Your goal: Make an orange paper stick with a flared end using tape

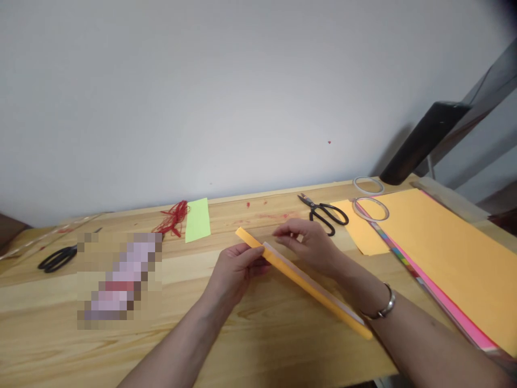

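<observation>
My left hand [233, 271] grips a long, narrow orange folded paper strip [313, 287] near its upper end, thumb on top. The strip slants down to the right, above the wooden table. A whitish band [288, 262] that looks like tape runs along its upper edge, starting near my left thumb. Close to that end, just beyond the strip, my right hand [313, 245] is closed in a pinch; what its fingertips hold, if anything, is too small to make out. Black-handled scissors [319, 213] lie behind my right hand.
Orange sheets [448, 237] over pink paper [464, 320] lie at right, with two tape rolls [388, 211] near their far end. A black cylinder [422, 145] leans by the wall. Leftward are green paper [197, 220], red string [176, 218], other scissors [60, 258] and a pixelated item [129, 275].
</observation>
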`<control>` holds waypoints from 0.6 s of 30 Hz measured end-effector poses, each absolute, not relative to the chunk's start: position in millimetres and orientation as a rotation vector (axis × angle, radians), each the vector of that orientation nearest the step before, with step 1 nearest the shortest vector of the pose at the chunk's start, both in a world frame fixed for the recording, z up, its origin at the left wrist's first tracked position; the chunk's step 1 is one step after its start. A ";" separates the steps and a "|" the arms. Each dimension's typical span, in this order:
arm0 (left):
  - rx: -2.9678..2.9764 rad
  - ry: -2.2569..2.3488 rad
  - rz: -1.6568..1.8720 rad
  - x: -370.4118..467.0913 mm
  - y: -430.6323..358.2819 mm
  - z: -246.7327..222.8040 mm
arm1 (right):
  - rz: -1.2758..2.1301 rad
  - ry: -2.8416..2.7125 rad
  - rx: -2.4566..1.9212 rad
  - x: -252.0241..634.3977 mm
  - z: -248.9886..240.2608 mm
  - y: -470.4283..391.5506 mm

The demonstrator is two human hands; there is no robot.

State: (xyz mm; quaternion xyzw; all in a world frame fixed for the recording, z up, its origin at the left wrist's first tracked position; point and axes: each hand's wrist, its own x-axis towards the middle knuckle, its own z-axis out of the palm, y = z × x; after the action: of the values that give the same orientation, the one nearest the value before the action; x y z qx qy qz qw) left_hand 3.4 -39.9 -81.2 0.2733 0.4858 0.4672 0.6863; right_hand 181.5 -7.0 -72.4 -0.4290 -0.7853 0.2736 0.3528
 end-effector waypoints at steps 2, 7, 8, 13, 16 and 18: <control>0.642 1.074 1.021 3.4 -40.9 -81.4 | 0.842 -1.969 -0.986 173.7 -72.1 -13.5; 0.672 1.059 0.994 1.3 -41.2 -84.4 | 0.873 -1.970 -0.957 169.7 -73.9 -16.8; 0.671 1.061 0.995 1.1 -41.0 -84.9 | 0.873 -1.970 -0.960 170.2 -74.5 -16.3; 0.668 1.069 0.997 2.4 -40.9 -84.6 | 0.866 -1.975 -0.952 171.9 -77.0 -14.6; 0.655 1.066 1.003 3.2 -41.6 -84.3 | 0.856 -1.983 -0.943 171.8 -77.8 -14.3; 0.652 1.053 1.000 3.2 -42.0 -84.4 | 0.853 -1.985 -0.937 171.7 -78.0 -14.0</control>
State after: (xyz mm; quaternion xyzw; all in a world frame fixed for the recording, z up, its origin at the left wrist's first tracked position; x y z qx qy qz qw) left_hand 3.2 -42.0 -84.4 0.2924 0.4729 0.4489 0.6996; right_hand 171.7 -14.0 -78.0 -0.3676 -0.7784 0.3347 0.3833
